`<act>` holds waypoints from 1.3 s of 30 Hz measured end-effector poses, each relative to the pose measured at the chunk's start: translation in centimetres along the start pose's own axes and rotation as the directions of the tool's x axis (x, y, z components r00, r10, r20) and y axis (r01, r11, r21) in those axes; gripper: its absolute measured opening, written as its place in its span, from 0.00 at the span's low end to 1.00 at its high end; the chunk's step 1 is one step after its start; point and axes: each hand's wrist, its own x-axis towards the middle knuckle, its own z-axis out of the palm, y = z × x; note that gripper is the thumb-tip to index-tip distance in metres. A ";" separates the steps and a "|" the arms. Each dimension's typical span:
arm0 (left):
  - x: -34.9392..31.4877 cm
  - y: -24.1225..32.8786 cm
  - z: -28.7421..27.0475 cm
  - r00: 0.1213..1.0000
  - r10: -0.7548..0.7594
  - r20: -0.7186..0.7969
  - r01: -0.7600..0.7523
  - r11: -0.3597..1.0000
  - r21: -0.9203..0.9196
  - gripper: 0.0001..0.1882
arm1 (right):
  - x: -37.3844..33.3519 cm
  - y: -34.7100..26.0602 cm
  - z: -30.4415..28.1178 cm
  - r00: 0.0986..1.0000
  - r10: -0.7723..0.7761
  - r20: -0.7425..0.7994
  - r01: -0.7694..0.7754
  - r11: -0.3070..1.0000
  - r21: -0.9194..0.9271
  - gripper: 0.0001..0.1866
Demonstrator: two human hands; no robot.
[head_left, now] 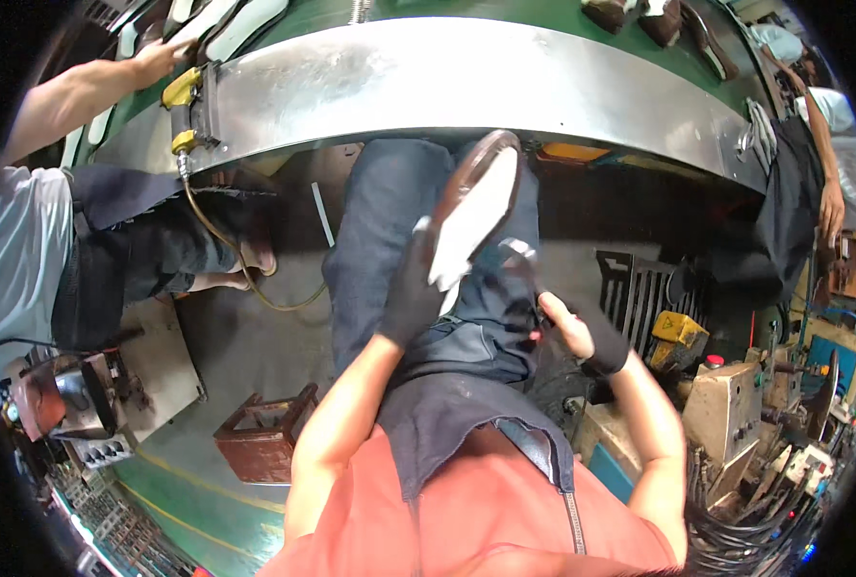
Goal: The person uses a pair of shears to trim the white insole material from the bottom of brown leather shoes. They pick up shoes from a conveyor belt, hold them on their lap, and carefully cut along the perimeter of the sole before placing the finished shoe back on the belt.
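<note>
The curved metal worktop [399,77] was the largest thing in view, spanning the upper part, with a green surface [534,13] beyond it where brown shoes [661,21] lay at the right and white-bottomed shoes [245,29] at the left. A beige machine [726,413] stood to the right, and a red-brown stool [260,462] was on the floor to the left.

The brown shoe [481,197] was raised over the person's lap, white underside facing up, its broad rounded end toward the worktop's near edge; whether it touched that edge could not be told. It looked light enough for one hand, fairly stiff through the bottom and softer along the brown sides, which could slip or scuff if handled roughly. The narrower near end seemed the best place to take hold, keeping fingers off the white face.

The left grip [414,293], black-gloved, was closed around that near end. The right grip [577,332], partly gloved with bare thumb showing, appeared wrapped about the dark handle of a hand tool [519,253], whose pale tip was too blurred to identify.

Smallest was the narrow visible strip of an orange bin-like container [572,152] under the worktop; its contents could not be seen.
</note>
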 end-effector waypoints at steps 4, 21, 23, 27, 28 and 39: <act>-1.4 -0.8 -1.9 0.851 -0.198 0.487 0.484 0.657 -0.578 0.36 | 3.3 -6.6 -3.6 0.936 0.051 0.348 0.208 0.718 -0.664 0.21; 0.5 -1.8 4.2 0.967 -0.216 -0.139 0.152 0.918 -0.366 0.32 | 8.8 -8.4 -2.3 0.805 0.312 0.505 -0.006 0.855 -0.518 0.25; 1.1 -2.3 3.6 0.992 -0.035 -0.123 0.016 0.988 -0.152 0.31 | 9.0 -10.6 -2.5 0.846 0.152 0.512 0.387 0.486 -0.784 0.24; 2.2 -3.8 3.3 0.981 -0.135 -0.138 0.108 0.977 -0.185 0.31 | 6.1 -15.0 0.7 0.859 0.042 0.511 0.511 0.016 -0.860 0.16; 2.3 -4.8 3.2 0.986 -0.144 -0.087 0.121 0.966 -0.227 0.31 | 4.8 -15.3 2.8 0.851 0.033 0.523 0.524 -0.020 -0.851 0.15; 4.5 -6.3 -2.6 0.923 0.342 0.174 -0.381 0.873 0.303 0.23 | 6.3 -5.1 6.1 0.688 -0.394 0.609 0.710 0.196 -0.676 0.17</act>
